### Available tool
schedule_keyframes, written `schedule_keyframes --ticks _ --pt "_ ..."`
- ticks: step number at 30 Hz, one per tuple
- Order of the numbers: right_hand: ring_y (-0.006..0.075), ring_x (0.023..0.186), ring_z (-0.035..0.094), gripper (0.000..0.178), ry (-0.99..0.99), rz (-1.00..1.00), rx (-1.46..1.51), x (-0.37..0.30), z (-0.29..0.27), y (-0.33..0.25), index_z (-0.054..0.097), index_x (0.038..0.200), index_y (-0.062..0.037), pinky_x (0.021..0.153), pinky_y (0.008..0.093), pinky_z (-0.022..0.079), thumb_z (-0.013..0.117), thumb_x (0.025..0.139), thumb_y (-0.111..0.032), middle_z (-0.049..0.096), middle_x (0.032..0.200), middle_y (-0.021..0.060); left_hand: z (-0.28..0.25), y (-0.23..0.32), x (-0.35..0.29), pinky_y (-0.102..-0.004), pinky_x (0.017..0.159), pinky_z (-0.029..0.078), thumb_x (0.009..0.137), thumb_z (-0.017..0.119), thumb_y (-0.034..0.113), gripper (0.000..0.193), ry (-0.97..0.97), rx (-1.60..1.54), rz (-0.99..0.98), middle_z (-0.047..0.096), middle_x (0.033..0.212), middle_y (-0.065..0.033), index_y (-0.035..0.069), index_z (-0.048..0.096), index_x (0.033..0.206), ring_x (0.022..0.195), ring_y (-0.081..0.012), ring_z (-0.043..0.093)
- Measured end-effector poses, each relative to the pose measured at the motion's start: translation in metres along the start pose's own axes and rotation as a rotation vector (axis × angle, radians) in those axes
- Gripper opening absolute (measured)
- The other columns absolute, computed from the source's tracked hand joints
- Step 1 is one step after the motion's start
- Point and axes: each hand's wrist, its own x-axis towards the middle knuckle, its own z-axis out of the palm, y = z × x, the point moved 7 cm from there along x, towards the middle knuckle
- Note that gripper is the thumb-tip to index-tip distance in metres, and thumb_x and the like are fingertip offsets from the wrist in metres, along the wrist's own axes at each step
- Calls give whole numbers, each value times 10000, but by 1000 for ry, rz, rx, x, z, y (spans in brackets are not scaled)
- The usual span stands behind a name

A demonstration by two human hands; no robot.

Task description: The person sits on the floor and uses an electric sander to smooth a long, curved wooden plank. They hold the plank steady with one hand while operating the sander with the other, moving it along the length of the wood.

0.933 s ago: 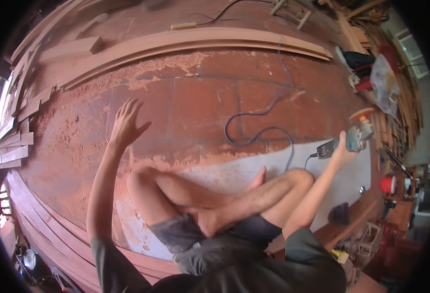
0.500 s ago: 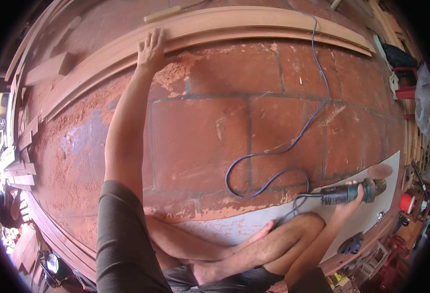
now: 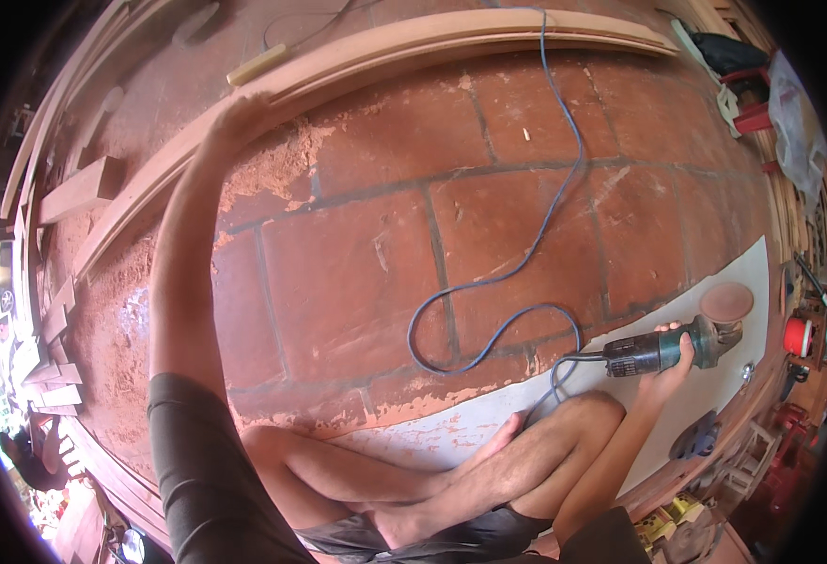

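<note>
My left arm reaches far forward to a long pale wooden plank [image 3: 366, 49]. There my left hand [image 3: 244, 108] is closed over the plank's near edge, its fingertips hard to make out. My right hand [image 3: 681, 357] grips an angle grinder [image 3: 647, 353] with a dark body and green head. The grinder's round reddish-brown disc [image 3: 725, 302] faces up, above a pale sheet [image 3: 750, 265]. From the tool's rear end a blue cord [image 3: 564, 197] loops over the floor and runs off past the plank.
I sit cross-legged on a red tiled floor [image 3: 348, 282] with reddish sawdust [image 3: 277, 169] near the plank. A wooden block [image 3: 80, 191] and stacked boards stand left. Beyond the plank lies a pale yellowish stick [image 3: 256, 66]. A red stool [image 3: 752, 117] and plastic bag are at right.
My left hand has gone from lying flat with fingers spread to closing over the plank's edge. The view has turned slightly. My right hand still holds the grinder, its disc now showing more fully.
</note>
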Motion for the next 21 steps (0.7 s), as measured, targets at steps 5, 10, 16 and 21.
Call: schedule_keyframes --ticks 5,10,16,21 --pt "244 977 613 295 78 -125 -29 -19 -4 -21 604 1095 19 967 396 502 669 951 -231 617 1028 97 -36 3 -51 -448 799 569 946 656 154 126 376 75 -10 668 1032 -156 50 638 1015 943 -349 693" --pt "251 969 609 308 106 -141 -7 -20 -27 -32 601 1089 18 958 395 506 658 957 -254 616 1025 110 -21 45 -54 -442 908 556 904 755 272 231 238 -159 -51 647 1138 -120 66 715 999 1108 -318 635" --pt "252 947 609 325 117 -82 -56 -9 -6 -18 597 1082 25 933 395 511 652 934 -259 611 1008 104 32 64 -34 -387 788 628 929 667 140 136 406 343 -128 685 1181 -96 41 710 1011 1062 -240 710" --pt "259 989 596 331 25 -22 -35 -7 4 -1 581 1100 16 955 398 508 642 947 -271 598 1027 105 42 53 7 -373 659 642 893 632 35 144 132 359 -67 722 1030 -134 58 707 1014 862 -281 769"
